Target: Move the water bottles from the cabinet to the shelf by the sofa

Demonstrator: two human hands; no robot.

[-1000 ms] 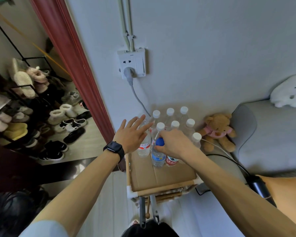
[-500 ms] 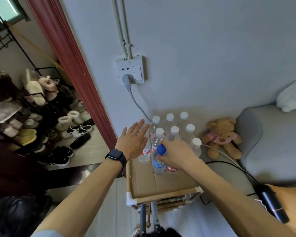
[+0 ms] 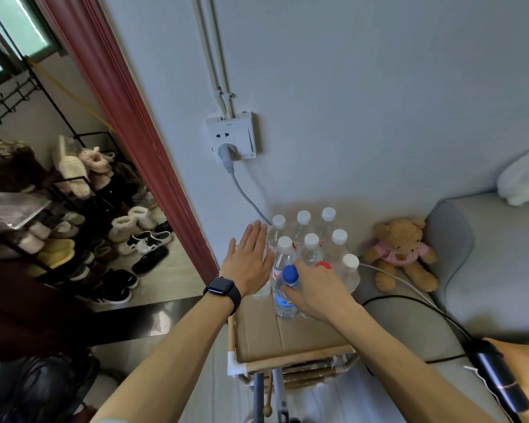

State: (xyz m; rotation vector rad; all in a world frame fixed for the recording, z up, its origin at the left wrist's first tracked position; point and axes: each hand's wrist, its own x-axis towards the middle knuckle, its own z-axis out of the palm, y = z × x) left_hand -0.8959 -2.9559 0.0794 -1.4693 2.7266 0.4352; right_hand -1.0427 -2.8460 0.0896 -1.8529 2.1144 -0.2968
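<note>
Several clear water bottles with white caps (image 3: pixel 311 240) stand packed together at the back of a small shelf top lined with cardboard (image 3: pixel 272 337). At the front of the group stands a blue-capped bottle (image 3: pixel 284 296), and a red-capped bottle (image 3: pixel 323 265) shows just behind my fingers. My right hand (image 3: pixel 313 290) wraps the blue-capped bottle's side and rests against the red-capped one. My left hand (image 3: pixel 251 262), watch on the wrist, is flat with fingers straight, pressed against the left side of the bottle group. It holds nothing.
A grey sofa (image 3: pixel 486 270) with a teddy bear (image 3: pixel 402 251) stands right of the shelf. A wall socket (image 3: pixel 231 138) with a grey cable hangs above. A black device (image 3: pixel 498 380) with cords lies on the sofa arm. A shoe rack (image 3: pixel 74 215) fills the doorway left.
The view has tilted up a little. My left hand has flattened, its fingers now together against the bottles. My right hand stays on the blue-capped bottle, and the red cap now shows.
</note>
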